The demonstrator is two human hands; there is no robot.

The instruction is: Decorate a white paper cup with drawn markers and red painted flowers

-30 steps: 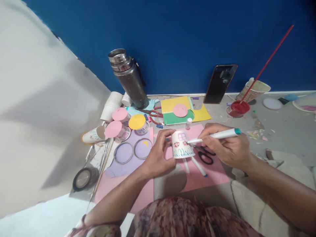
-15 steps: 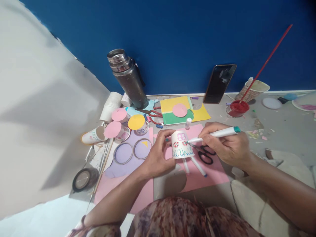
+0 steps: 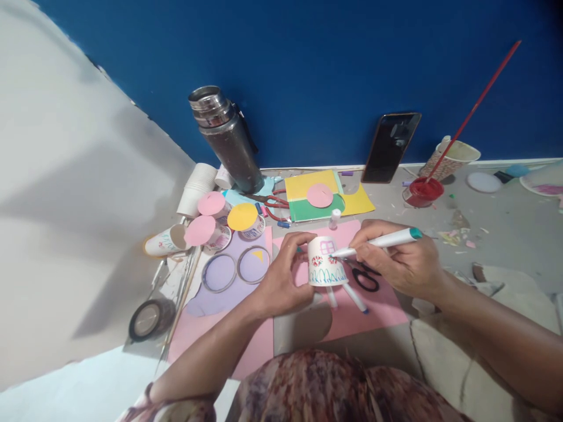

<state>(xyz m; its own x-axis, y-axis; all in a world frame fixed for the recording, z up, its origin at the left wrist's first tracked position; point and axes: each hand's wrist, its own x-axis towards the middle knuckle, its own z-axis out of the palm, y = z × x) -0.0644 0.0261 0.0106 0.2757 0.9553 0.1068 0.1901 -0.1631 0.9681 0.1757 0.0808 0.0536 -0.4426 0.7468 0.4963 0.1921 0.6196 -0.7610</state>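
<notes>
My left hand (image 3: 281,275) grips a small white paper cup (image 3: 324,264), held upside down above a pink paper sheet (image 3: 373,308). The cup bears a pink window, red flowers and blue-green grass marks. My right hand (image 3: 402,261) holds a white marker with a teal end (image 3: 387,240); its tip touches the cup's side just below the window. Black scissors (image 3: 365,276) and two white markers (image 3: 352,296) lie on the pink sheet under the cup.
A steel flask (image 3: 226,140) stands at the back by the blue wall, a phone (image 3: 390,146) leans there, and a red paint pot (image 3: 423,191) sits beside a cup with a long red brush (image 3: 453,157). Decorated cups with paper lids (image 3: 211,220), rings and a tape roll (image 3: 147,319) crowd the left.
The cup has tilted slightly and shifted a little down. The marker tip has moved up from beside the flowers toward the window.
</notes>
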